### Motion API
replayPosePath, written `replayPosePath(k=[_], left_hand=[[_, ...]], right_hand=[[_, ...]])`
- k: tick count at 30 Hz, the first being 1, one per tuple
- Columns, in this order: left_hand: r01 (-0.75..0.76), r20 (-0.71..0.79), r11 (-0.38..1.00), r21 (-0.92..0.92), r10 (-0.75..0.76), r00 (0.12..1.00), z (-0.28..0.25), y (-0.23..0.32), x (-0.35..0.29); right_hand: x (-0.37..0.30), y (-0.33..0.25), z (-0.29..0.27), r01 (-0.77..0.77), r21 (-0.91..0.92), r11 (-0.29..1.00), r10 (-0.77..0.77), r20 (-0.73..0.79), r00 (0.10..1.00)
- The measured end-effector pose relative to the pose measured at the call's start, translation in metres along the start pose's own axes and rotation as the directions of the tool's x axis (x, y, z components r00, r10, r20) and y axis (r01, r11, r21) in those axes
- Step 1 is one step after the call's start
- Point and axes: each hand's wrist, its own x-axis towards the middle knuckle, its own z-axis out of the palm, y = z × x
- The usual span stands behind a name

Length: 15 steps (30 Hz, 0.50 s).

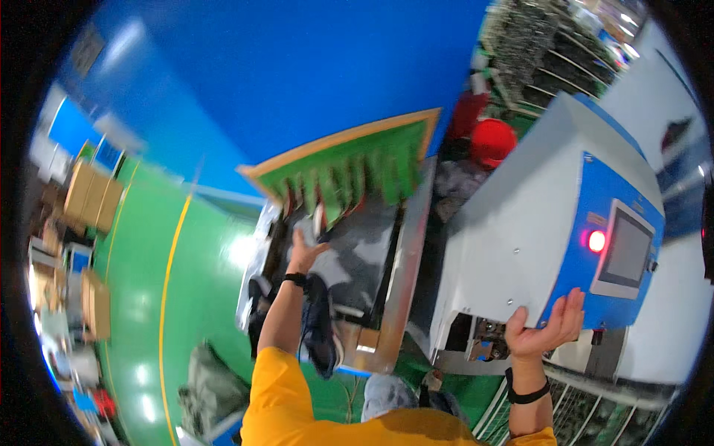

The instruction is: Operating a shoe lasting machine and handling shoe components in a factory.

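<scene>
My left hand (306,255) reaches over a dark conveyor bed (364,253), with thumb and fingers apart. A blurred grey-white piece (307,227) lies at its fingertips; I cannot make out its kind. Green curtain strips (342,182) hang just beyond, from the opening of a blue machine (320,67). Beside my left wrist rests a dark navy shoe (318,327) with a pale sole edge. My right hand (547,327) touches the lower edge of a grey and blue control box (513,215), its fingers stretched out and nothing seen in them.
On the control box are a screen (627,249) and a glowing red light (596,241). A red bucket (493,143) stands behind it. A white wire rack (587,409) is at lower right. Cartons (93,195) line the far left of the green floor (141,297); a grey-green sack (212,386) lies nearer.
</scene>
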Motion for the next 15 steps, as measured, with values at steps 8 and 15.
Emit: replayPosePath(k=[8, 15], left_hand=[[-0.096, -0.244, 0.987, -0.129, 0.063, 0.968, 0.103, 0.011, 0.028], [0.139, -0.096, 0.973, -0.183, -0.158, 0.983, 0.066, 0.068, 0.002]], right_hand=[[-0.014, 0.006, -0.001, -0.055, -0.055, 0.997, 0.058, 0.041, 0.998], [-0.013, 0.003, -0.002, -0.092, -0.001, 0.996, 0.092, -0.035, 0.995]])
